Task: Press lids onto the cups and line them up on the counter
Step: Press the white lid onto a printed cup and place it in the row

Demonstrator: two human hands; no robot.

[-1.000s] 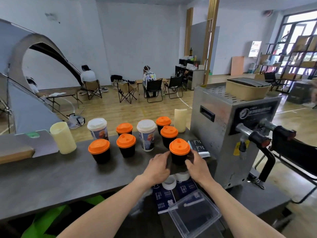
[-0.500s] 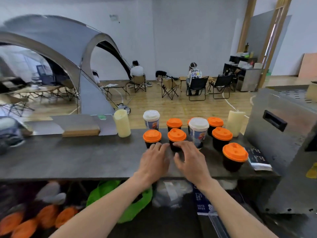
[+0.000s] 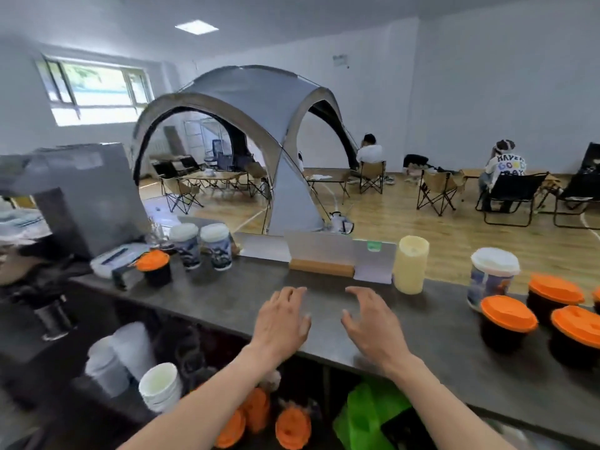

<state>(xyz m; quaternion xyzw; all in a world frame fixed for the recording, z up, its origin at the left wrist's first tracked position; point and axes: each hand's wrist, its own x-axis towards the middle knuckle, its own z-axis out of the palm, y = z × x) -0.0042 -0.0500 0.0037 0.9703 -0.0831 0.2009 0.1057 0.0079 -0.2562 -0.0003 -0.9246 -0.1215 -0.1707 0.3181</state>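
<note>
Head view: left hand [image 3: 282, 323] and right hand [image 3: 373, 329] are over the counter [image 3: 227, 300], fingers loosely spread, holding nothing. Orange-lidded cups [image 3: 508, 315] cluster at right; three lidded cups [image 3: 216, 248] stand far left. Capping looks done on these; one line is not yet formed
</note>
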